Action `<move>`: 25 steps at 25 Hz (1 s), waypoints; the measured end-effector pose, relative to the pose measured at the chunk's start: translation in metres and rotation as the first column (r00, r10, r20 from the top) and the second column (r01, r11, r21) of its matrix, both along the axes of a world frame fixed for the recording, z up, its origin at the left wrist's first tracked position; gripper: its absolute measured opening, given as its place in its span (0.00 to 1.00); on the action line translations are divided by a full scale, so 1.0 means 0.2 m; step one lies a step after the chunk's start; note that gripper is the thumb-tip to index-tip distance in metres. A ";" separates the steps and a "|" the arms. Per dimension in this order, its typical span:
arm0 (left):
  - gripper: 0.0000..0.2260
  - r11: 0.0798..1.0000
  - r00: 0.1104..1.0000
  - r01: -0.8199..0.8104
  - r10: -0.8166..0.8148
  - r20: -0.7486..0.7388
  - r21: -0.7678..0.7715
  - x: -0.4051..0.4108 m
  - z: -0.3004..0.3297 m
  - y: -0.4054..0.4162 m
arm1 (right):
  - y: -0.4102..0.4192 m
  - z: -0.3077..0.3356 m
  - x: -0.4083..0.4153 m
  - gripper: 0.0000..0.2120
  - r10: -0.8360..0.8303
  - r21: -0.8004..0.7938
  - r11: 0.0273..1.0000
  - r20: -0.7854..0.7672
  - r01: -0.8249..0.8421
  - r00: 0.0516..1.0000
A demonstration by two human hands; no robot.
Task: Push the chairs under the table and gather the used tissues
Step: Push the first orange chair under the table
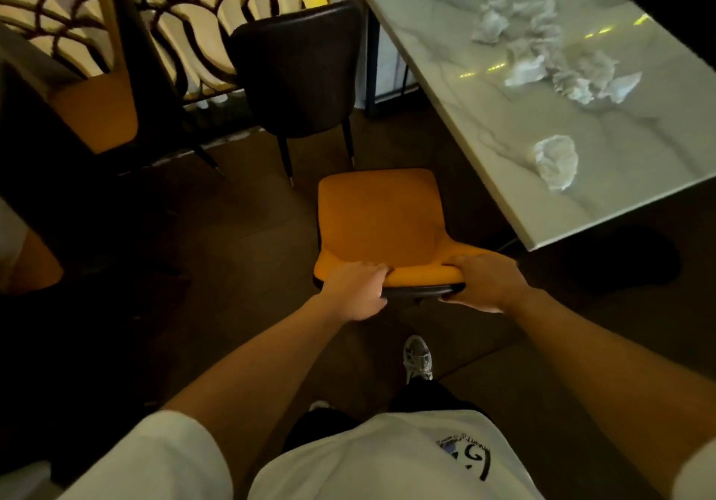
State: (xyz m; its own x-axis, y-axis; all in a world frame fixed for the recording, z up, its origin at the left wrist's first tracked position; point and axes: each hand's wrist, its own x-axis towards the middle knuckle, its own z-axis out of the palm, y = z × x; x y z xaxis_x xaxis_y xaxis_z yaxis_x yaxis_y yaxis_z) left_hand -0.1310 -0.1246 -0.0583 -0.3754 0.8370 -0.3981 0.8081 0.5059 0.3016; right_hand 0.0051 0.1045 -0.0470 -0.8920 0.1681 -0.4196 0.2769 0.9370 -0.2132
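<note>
- Chair (381, 220) with the orange seat is in your grip: your left hand (354, 292) and your right hand (486, 280) are both curled tight over the top edge of its backrest, fingers wrapped over the front, one hand near each end.
- From your fingers the seat runs straight away from you, so its front edge faces ahead, not toward the table.
- Marble table (445, 84) lies to the right of the seat; its near corner sits just beyond your right hand, and its long left edge runs away up the view beside the chair.
- My read: the chair stands outside that edge, roughly parallel to it, so you would have to swing the front rightward before pushing; the right hand is the nearer pivot.
- Crumpled tissues (558, 61) lie clustered toward the far middle of the tabletop, with a single tissue (556, 162) close to the near edge, none yet gathered.
- Dark-backed chair (298, 69) stands ahead, by the table's far left corner.
</note>
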 end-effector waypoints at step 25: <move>0.30 0.821 0.817 0.561 -0.570 -0.087 -0.109 -1.04 0.03 -0.31 | -0.77 -0.05 -0.52 0.23 -0.429 -0.135 0.896 -0.014 0.423 0.903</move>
